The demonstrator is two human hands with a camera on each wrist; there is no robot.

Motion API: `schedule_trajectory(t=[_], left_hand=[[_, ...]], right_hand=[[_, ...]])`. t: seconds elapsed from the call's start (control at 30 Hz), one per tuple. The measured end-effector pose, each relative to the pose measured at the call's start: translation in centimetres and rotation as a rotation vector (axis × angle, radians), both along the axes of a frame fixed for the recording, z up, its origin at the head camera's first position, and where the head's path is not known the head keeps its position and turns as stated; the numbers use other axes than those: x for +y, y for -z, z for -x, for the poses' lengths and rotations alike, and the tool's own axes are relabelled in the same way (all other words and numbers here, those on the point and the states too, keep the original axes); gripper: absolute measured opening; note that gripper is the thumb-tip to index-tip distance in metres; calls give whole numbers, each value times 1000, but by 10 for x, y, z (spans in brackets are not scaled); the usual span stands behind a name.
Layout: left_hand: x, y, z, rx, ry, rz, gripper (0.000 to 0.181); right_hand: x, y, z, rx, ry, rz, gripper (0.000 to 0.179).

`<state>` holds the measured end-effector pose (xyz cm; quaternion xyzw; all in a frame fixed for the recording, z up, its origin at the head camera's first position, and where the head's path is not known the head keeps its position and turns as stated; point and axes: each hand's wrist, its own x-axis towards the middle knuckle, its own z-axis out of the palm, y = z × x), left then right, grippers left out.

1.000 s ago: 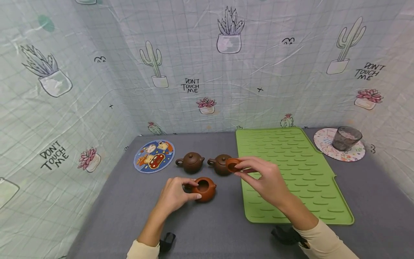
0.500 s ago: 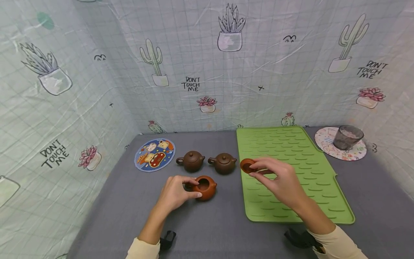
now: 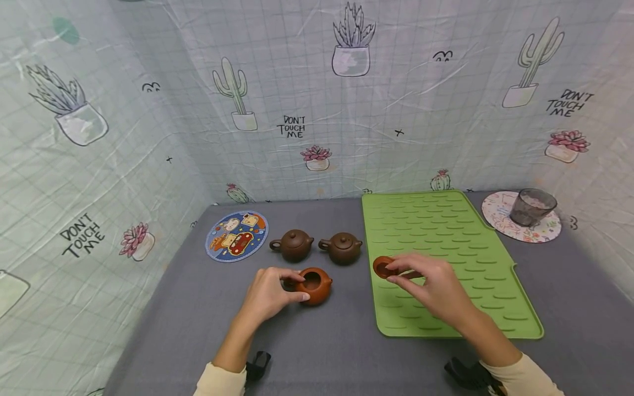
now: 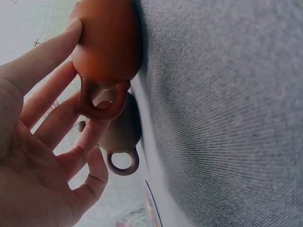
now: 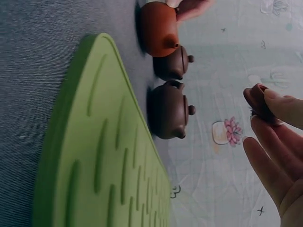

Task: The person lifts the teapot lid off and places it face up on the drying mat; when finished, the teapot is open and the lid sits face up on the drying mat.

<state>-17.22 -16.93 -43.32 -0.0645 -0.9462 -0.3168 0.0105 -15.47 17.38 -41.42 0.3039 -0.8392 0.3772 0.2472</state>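
My left hand (image 3: 269, 292) grips the reddish-brown clay teapot (image 3: 319, 293), thumb and fingers at its round opening. The pot stands uncovered on the grey cloth, spout to the right; its handle (image 4: 105, 112) shows beneath the fingers in the left wrist view. Between thumb and fingertips, my right hand (image 3: 438, 286) pinches the small teapot lid (image 3: 383, 267) of the same colour, hollow underside turned up. In the right wrist view, the lid (image 5: 259, 101) is raised well above the green mat (image 5: 111, 142).
Two dark brown teapots, a left one (image 3: 295, 246) and a right one (image 3: 343, 249), stand lidded behind the red pot. A blue patterned coaster (image 3: 237, 236) lies back left. On a floral coaster (image 3: 495, 209) at back right stands a dark glass (image 3: 534, 209).
My right hand has carried the lid rightward, away from the right dark teapot to above the mat's left edge, then slightly nearer me. The left hand and its teapot stay put.
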Motion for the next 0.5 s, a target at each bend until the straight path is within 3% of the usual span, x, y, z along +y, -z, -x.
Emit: schedule_trajectory(t=[0.5], left_hand=[[0,-1,2,0,3,-2,29]], right_hand=[[5,16,-5,-168,-17,-121,26]])
